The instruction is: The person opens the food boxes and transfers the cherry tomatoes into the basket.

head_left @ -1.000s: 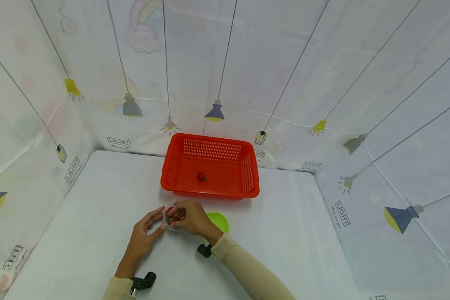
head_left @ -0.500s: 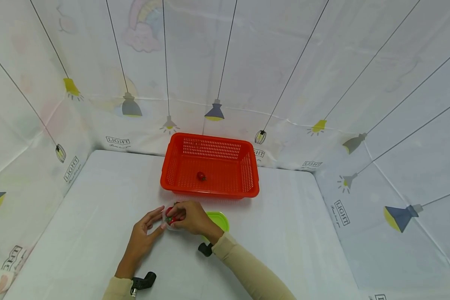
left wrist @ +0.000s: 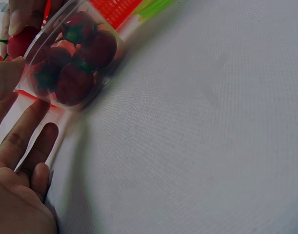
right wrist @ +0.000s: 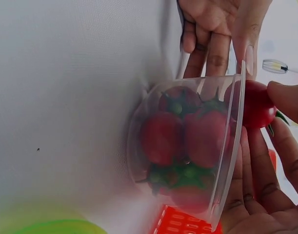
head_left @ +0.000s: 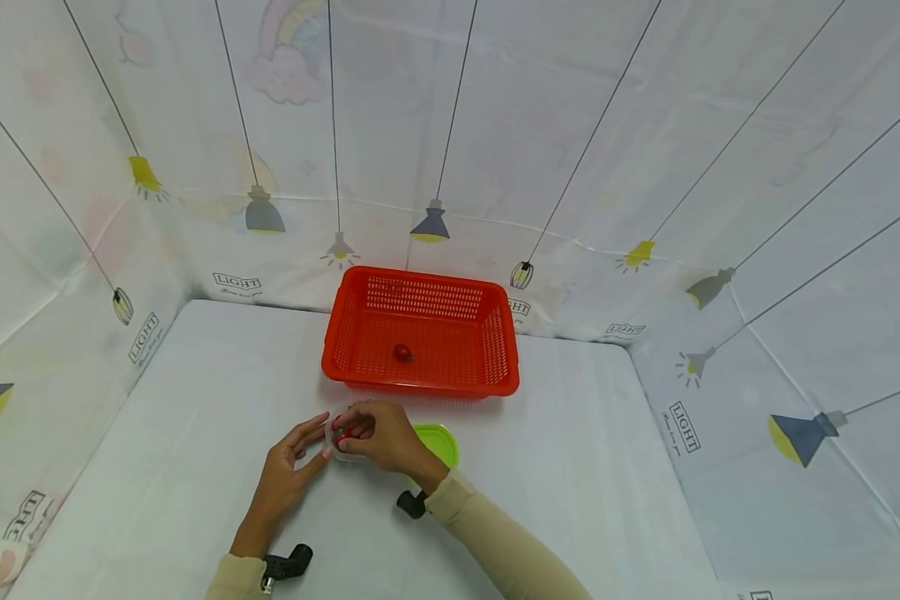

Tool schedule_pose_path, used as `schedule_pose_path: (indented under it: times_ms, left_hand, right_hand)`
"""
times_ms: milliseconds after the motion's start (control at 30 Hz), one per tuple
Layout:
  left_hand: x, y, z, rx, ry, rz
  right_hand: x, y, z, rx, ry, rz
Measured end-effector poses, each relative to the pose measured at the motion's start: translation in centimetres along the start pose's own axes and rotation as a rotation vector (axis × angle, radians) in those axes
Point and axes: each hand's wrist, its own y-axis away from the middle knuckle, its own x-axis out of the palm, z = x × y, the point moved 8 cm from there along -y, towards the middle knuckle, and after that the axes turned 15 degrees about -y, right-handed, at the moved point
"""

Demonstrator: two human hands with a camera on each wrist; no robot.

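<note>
A small clear plastic container (right wrist: 228,187) full of red cherry tomatoes (right wrist: 162,139) with green stems stands on the white table. My left hand (head_left: 288,467) holds its left side, thumb at the rim and fingers round the wall. From the other side my right hand (head_left: 390,435) pinches another cherry tomato (right wrist: 258,105) between thumb and fingers, at the container's mouth. That tomato sits partly above the rim, its stem pointing outward in the right wrist view. In the head view the right hand covers much of the container.
Behind the hands stands a red perforated plastic basket (head_left: 420,389) with one cherry tomato (head_left: 402,352) on its floor. A bright green lid (head_left: 441,442) lies right of the container, partly under the right wrist. White printed sheeting (head_left: 570,167) walls in the table.
My right hand and the tomato in it have shifted very slightly at the container's mouth. The left hand keeps its place, and the basket and lid stay put.
</note>
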Motion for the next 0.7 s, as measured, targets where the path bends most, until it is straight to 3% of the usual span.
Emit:
schedule_pose_path:
  times_ms: [700]
  left_hand:
    - [0.0, 0.0, 0.0, 0.009, -0.008, -0.001]
  right_hand:
    - [-0.3, 0.5, 1.2, -0.036, -0.029, -0.001]
